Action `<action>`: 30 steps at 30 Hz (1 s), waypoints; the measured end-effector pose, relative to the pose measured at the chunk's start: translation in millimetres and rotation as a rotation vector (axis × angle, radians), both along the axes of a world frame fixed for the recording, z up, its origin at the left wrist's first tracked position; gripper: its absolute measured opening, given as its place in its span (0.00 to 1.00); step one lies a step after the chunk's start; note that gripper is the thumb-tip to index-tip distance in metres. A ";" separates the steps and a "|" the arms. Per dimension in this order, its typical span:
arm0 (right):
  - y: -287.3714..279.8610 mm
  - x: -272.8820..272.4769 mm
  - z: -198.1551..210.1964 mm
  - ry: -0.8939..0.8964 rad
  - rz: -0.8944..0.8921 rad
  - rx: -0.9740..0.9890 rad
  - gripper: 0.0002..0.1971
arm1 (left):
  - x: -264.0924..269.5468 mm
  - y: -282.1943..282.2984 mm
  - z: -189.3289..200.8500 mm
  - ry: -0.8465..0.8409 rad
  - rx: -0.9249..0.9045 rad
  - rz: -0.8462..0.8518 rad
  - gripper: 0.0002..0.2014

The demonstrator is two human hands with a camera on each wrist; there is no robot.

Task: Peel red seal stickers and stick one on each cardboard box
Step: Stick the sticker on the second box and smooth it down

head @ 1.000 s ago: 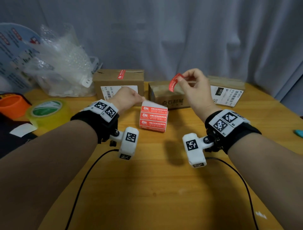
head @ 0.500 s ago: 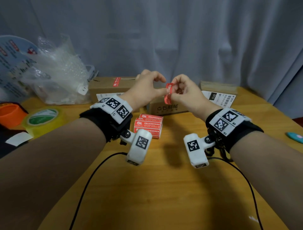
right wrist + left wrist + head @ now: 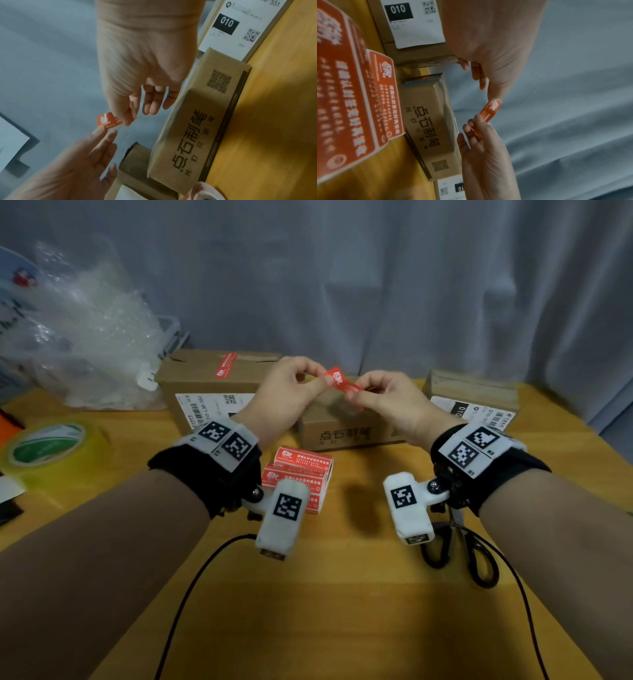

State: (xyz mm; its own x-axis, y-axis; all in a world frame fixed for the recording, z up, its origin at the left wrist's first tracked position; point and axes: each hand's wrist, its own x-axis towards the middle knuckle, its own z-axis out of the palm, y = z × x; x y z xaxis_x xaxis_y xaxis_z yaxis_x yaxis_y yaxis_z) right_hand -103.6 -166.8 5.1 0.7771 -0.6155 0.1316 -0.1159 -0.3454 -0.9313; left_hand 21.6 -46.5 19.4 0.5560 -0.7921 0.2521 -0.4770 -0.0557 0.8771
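Observation:
A red seal sticker (image 3: 343,382) is stretched in the air between both hands, above the middle cardboard box (image 3: 346,434). My left hand (image 3: 318,381) pinches its left end and my right hand (image 3: 356,396) pinches its right end. In the left wrist view the sticker (image 3: 489,112) hangs between the two fingertips beside the printed box (image 3: 426,121). The right wrist view shows the sticker (image 3: 108,121) near the same box (image 3: 197,128). The left box (image 3: 198,378) carries a red seal (image 3: 226,365) on its top. The right box (image 3: 472,392) shows no seal. The sticker roll (image 3: 301,474) lies below my left wrist.
Black scissors (image 3: 459,553) lie on the wooden table (image 3: 342,611) under my right wrist. A tape roll (image 3: 48,446) and a bag of bubble wrap (image 3: 85,337) sit at the left. A grey curtain hangs behind the boxes.
My left hand left the sticker roll and rose to the sticker that my right hand held up. Both hands now hold it spread out over the middle box.

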 end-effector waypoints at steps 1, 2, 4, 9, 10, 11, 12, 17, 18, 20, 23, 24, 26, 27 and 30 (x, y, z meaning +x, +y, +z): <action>-4.7 2.9 -0.5 -0.037 -0.032 0.041 0.05 | 3.6 -1.5 -0.9 0.023 -0.006 0.019 0.04; -9.1 5.3 -0.1 -0.064 -0.071 0.081 0.06 | 7.0 -2.6 -1.2 0.047 -0.015 0.033 0.03; -19.4 9.6 -0.9 -0.117 -0.137 0.145 0.07 | 11.7 -5.5 -1.6 0.087 -0.040 0.033 0.05; -24.2 11.4 1.2 -0.201 -0.120 0.244 0.03 | 10.5 -11.3 -1.4 0.228 -0.165 0.019 0.02; -20.9 10.1 1.9 -0.169 -0.089 0.249 0.04 | 9.4 -12.1 -1.7 0.237 -0.183 0.013 0.02; -17.8 9.6 1.1 -0.129 -0.058 0.257 0.07 | 7.9 -12.7 -1.9 0.243 -0.199 0.003 0.03; -13.7 8.6 0.9 -0.103 -0.030 0.273 0.09 | 6.7 -12.7 -1.9 0.252 -0.214 -0.010 0.04; 2.1 4.8 -4.7 -0.112 -0.052 0.291 0.05 | 1.6 -11.3 -0.5 0.271 -0.250 -0.052 0.05; 4.7 3.9 -5.2 -0.145 -0.089 0.289 0.05 | 0.9 -10.0 -0.3 0.282 -0.263 -0.050 0.06; 8.6 2.8 -5.0 -0.217 -0.175 0.301 0.04 | 0.1 -6.9 0.6 0.304 -0.291 -0.043 0.06; 11.6 4.0 -3.9 -0.325 -0.259 0.356 0.05 | -1.4 -1.0 3.4 0.307 -0.262 -0.019 0.02; 11.1 4.5 -3.1 -0.350 -0.285 0.357 0.05 | -0.9 0.3 4.0 0.291 -0.241 -0.011 0.05; 9.6 4.2 -0.3 -0.346 -0.329 0.299 0.05 | 0.0 1.7 3.8 0.251 -0.165 -0.019 0.12; 9.0 3.5 1.8 -0.324 -0.344 0.251 0.05 | 0.5 1.5 3.2 0.212 -0.111 -0.027 0.15; -0.1 0.5 7.0 -0.274 -0.389 0.106 0.06 | 3.5 -5.9 2.4 -0.040 0.107 -0.044 0.27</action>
State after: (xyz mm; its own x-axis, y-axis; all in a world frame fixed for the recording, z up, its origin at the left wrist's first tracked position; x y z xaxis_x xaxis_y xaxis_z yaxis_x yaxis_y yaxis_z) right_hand -103.1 -166.9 12.1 0.4327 -0.8742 0.2204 0.0369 -0.2271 -0.9732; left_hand 25.1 -52.4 21.8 0.5117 -0.8388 0.1862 -0.5156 -0.1264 0.8475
